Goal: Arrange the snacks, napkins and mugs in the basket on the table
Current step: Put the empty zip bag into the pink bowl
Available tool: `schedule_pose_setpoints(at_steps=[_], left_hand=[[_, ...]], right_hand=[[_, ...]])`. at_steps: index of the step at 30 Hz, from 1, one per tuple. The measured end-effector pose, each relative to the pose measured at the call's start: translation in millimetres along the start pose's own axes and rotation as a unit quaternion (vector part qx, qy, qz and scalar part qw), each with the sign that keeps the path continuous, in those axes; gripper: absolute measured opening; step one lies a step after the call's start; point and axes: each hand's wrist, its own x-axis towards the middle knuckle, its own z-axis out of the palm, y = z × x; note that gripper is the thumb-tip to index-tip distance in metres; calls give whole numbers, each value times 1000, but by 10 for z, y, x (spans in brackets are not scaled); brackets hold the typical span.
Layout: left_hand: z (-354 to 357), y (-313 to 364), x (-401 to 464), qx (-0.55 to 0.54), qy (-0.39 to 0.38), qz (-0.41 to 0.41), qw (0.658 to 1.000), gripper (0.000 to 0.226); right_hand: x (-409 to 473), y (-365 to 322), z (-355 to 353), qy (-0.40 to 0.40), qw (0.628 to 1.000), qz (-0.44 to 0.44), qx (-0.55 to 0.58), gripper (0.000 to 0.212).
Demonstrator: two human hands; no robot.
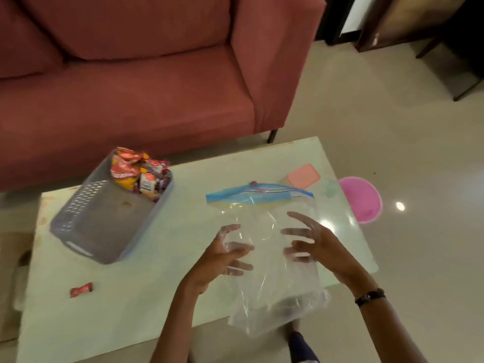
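A grey plastic basket (86, 231) stands on the left of the white table (146, 297). Several red and orange snack packets (138, 174) are piled at its far end. One small red sweet (81, 289) lies loose on the table near the front left. Before me is a clear zip bag (275, 292) with a blue seal strip on top, its bottom hanging past the table's front edge. My left hand (222, 260) and right hand (314, 244) hold it from either side, fingers spread and showing through the plastic. No napkins or mugs are in view.
A small container with a pink lid (303, 175) sits at the table's far right corner. A round pink bowl (360, 199) lies on the tiled floor to the right. A red sofa (131, 87) stands close behind the table.
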Motion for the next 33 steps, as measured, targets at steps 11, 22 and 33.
schedule_pose_setpoints(at_steps=[11,22,33], left_hand=[[2379,-89,1536,73,-41,6,996,57],[2542,-50,2217,93,58,29,994,28],[2714,-116,3220,87,38,100,990,22]], right_hand=[[107,478,-1885,109,984,33,-136,50],[1357,935,-3345,429,895,-35,-117,49],[2676,1955,-3398,427,874,12,-233,60]])
